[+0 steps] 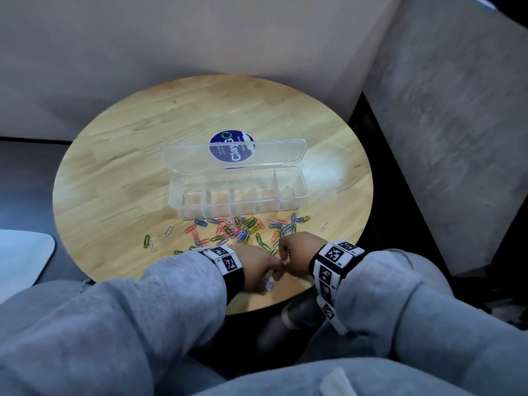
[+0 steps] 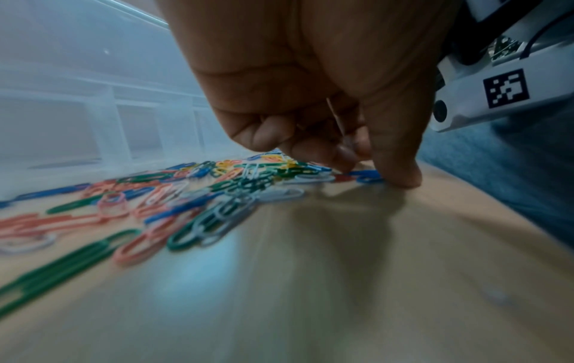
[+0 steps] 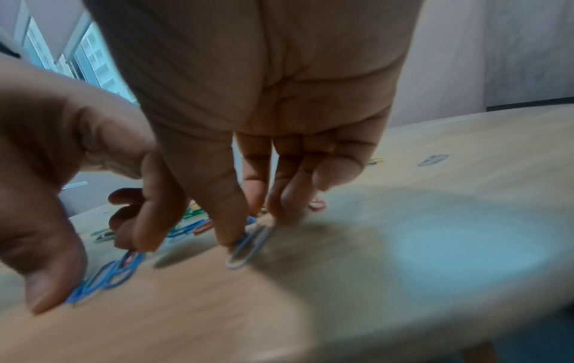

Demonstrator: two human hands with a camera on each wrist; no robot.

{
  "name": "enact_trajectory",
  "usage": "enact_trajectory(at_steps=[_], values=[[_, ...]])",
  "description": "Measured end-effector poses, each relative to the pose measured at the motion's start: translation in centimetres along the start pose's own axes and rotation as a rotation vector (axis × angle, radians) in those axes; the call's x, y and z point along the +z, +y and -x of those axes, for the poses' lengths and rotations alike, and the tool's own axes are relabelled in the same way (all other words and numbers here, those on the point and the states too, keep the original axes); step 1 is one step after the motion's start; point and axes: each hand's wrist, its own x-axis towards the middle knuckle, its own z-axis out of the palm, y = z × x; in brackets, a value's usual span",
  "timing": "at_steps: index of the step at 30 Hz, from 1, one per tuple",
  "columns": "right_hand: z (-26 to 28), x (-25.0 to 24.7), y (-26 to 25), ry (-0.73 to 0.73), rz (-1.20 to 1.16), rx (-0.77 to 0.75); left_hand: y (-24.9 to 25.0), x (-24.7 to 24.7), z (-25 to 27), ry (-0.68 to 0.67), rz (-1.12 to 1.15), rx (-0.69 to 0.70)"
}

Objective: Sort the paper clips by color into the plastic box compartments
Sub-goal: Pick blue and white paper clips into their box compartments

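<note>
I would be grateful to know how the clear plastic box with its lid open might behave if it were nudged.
The clear plastic box looks thin-walled and holds no clips, so it is probably light and would likely slide on the smooth round wooden table. Its open lid lies back behind it, which may keep it from tipping backwards.

We see a dim room with soft, cool light. A pale bright spot shines on the wooden table (image 1: 120, 155) next to the clear box (image 1: 240, 192), and bluish shiny patches show on the wood in both wrist views. Dark, soft shadows lie under the left hand (image 2: 310, 98) and the right hand (image 3: 264, 110). The wrist views look smeary and blurry, so the paper clips (image 2: 192, 196) are fuzzy. The head view bends at its edges.
</note>
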Motion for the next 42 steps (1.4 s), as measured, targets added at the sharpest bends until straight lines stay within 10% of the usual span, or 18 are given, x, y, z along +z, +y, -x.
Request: enact_trajectory(at_steps=[23, 36, 42], values=[[-0.7, 0.3, -0.3, -0.010, 0.060, -0.011, -1.1, 0.2, 0.8, 0.026, 0.085, -0.117], [-0.8, 0.6, -0.3, -0.023, 0.144, -0.017, -4.6, -3.8, 4.6, 0.360, 1.186, -0.324], [-0.5, -0.8, 1.5, 0.046, -0.191, 0.040, -4.4, -4.2, 5.0, 0.374, 1.574, -0.379]])
